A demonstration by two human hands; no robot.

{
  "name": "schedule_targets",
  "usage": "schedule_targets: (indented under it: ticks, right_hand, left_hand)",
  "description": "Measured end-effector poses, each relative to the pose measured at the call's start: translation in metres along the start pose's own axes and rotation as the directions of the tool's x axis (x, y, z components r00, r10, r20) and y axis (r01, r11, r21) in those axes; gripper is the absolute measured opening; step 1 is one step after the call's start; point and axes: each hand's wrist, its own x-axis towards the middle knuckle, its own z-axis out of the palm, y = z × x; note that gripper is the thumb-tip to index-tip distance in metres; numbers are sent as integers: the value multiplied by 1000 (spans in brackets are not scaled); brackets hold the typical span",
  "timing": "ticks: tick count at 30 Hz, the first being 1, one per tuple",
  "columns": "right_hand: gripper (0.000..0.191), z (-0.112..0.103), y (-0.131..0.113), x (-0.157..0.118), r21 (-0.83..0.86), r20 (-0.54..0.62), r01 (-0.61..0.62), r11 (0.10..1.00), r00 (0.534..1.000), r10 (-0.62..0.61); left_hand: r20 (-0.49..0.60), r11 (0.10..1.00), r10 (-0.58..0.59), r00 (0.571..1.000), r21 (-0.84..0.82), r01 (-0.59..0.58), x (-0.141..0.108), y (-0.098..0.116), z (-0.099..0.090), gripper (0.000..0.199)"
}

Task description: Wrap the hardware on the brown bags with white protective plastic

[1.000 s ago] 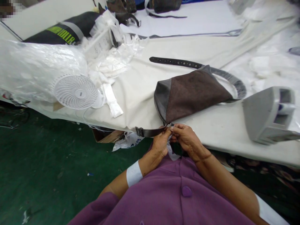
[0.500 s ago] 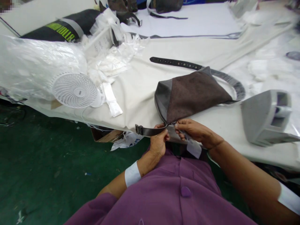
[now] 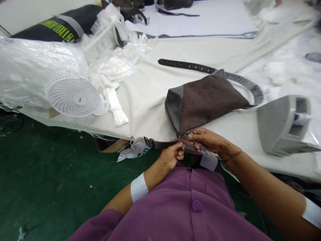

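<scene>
A dark brown shoulder bag (image 3: 210, 100) with black leather-like ends lies on its side on the table. Its short buckled strap (image 3: 160, 144) points left along the table's front edge, and its long strap with punched holes (image 3: 185, 64) curves behind it. At the bag's near corner, my left hand (image 3: 173, 154) is closed, thumb and finger pinching the root of the buckled strap. Close by, my right hand (image 3: 210, 142) pinches a small shiny metal piece (image 3: 186, 134) at the same corner. A clear plastic piece (image 3: 209, 161) hangs below my right fingers.
A white fan (image 3: 75, 97) and crumpled clear plastic (image 3: 40, 67) occupy the left of the table (image 3: 145, 110). On the right stands a grey tape dispenser (image 3: 278, 124). More bags and straps (image 3: 132, 13) lie at the back, beside a black roll (image 3: 60, 25).
My left hand has turned slightly, its fingers curling in nearer the bag's corner. The buckled strap dips a little lower. My right hand keeps its pinch.
</scene>
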Motion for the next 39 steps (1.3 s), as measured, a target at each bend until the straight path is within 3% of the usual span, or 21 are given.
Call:
schedule_targets:
  ticks: [5, 10, 15, 19, 22, 26, 31, 33, 35, 36, 37, 39]
  right_hand:
    - [27, -7, 9, 2, 22, 24, -4, 1000, 1000, 3]
    - [28, -4, 14, 2, 46, -1, 47, 998, 999, -47]
    - [21, 4, 10, -3, 3, -74, 100, 995, 992, -100]
    - [22, 9, 13, 0, -157, -187, 140, 978, 968, -168]
    - [25, 14, 21, 6, -344, -329, 208, 916, 887, -325]
    - [19, 23, 27, 9, -598, -453, 203, 775, 712, -536]
    - [16, 31, 33, 12, -855, -362, 151, 496, 510, -780]
    - [17, 29, 40, 15, -917, -292, 107, 384, 474, -831]
    - [18, 26, 48, 19, -929, -278, 88, 360, 477, -834]
    - [17, 24, 50, 20, -918, -294, 95, 384, 488, -822]
    - [15, 23, 51, 20, -896, -324, 108, 431, 505, -800]
    - [15, 20, 48, 20, -789, -417, 154, 594, 577, -703]
  left_hand:
    - [59, 996, -51, 997, -68, 54, -1, -3, -9, 26]
    - [69, 992, -2, 998, -129, 10, -3, -6, -8, 24]
    - [62, 983, 43, 997, -183, -31, -6, -3, -2, 21]
    - [26, 965, 63, 998, -258, -55, -7, -3, 3, 18]
    - [25, 945, 49, 998, -324, -38, -10, -4, 7, 17]
    - [16, 920, 27, 1000, -392, -19, -15, -4, 16, 14]
    - [-26, 919, 17, 1000, -394, -26, -26, 9, 33, 11]
    - [-18, 940, 96, 995, -326, -97, -35, 20, 43, 13]
    - [-3, 949, 251, 968, -196, -246, -44, 35, 54, 16]
    - [5, 929, 358, 934, -99, -356, -49, 44, 58, 18]
    - [19, 879, 477, 879, 19, -477, -53, 53, 61, 19]
    - [100, 666, 697, 710, 279, -692, -58, 69, 62, 26]
